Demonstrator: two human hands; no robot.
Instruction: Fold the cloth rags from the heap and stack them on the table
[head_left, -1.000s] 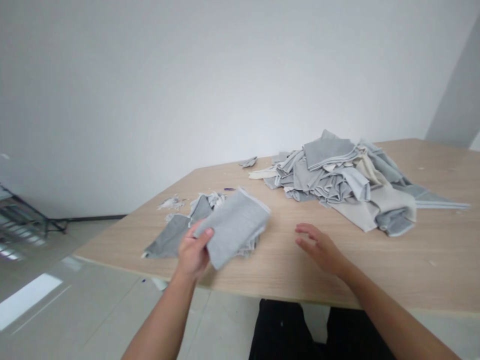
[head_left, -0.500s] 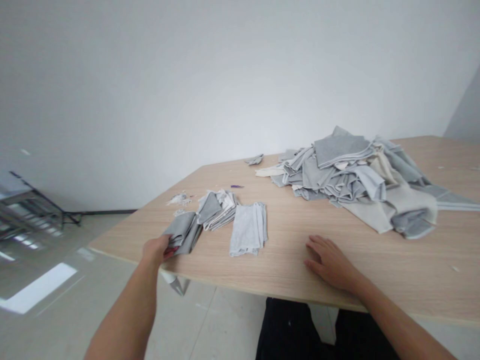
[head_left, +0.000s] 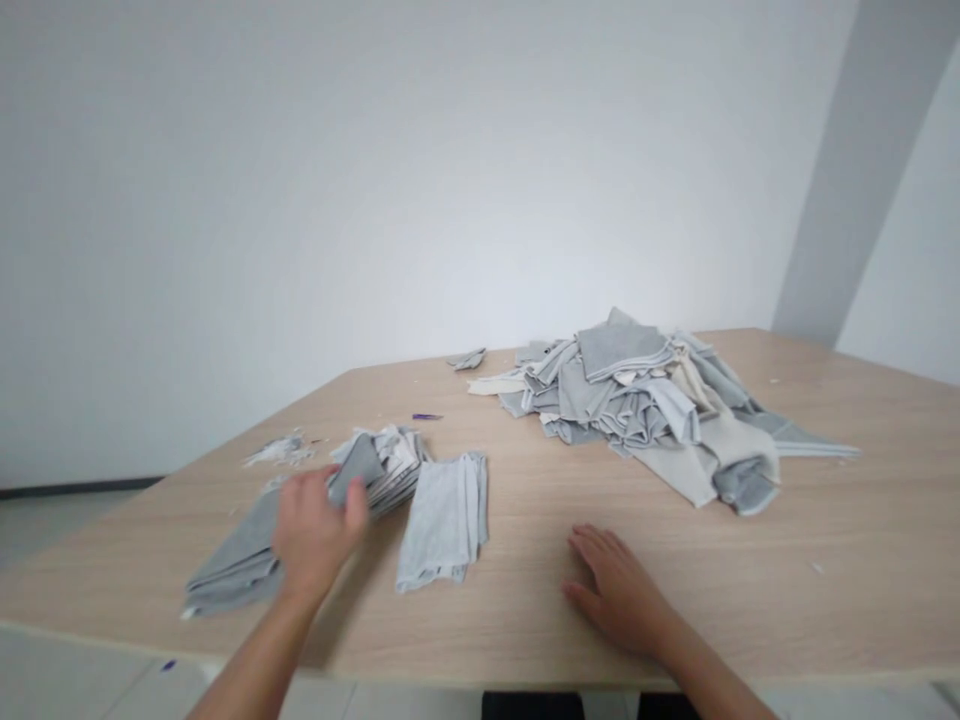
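Observation:
My left hand is closed on a dark grey cloth that lies at the left of the wooden table; the thumb presses the cloth's raised end beside a small stack of folded cloths. A folded light grey cloth lies flat just right of that hand. With nothing in it, my right hand rests palm down on the table near the front edge, fingers stretched out.
A large loose pile of grey and cream cloths covers the far middle of the table. A small grey scrap, a purple bit and white shreds lie at the back left. A white wall stands behind.
My left hand put the light grey cloth down flat, then took hold of the dark grey cloth at the left. The view swung right and up. My right hand settled flat on the table.

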